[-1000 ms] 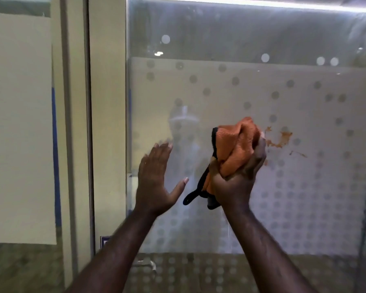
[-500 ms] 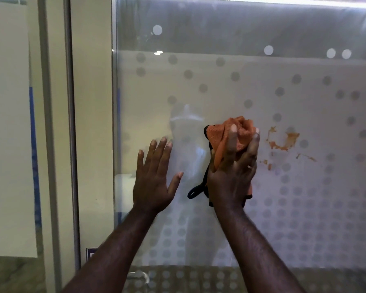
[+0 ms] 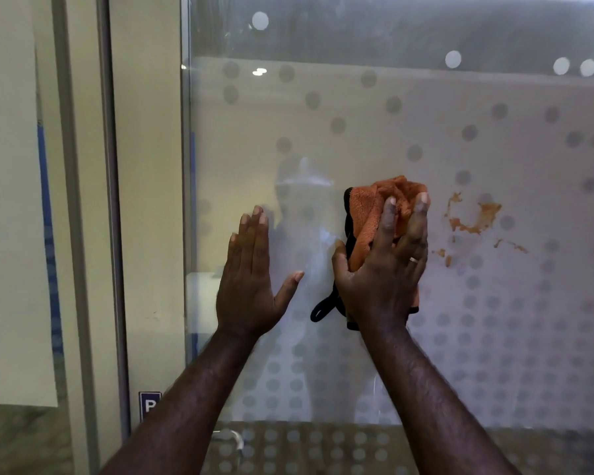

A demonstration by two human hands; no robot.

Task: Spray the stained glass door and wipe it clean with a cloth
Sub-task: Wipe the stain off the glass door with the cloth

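Our right hand (image 3: 381,269) presses one orange cloth (image 3: 374,214) against the glass door (image 3: 357,132), fingers curled over it; the left hand (image 3: 251,279) lies flat on the glass, grasping nothing. The brown stain (image 3: 477,217) sits just right of the cloth. If we wipe too lightly, it may only smear. We count several separate brown marks. No spray bottle shows.
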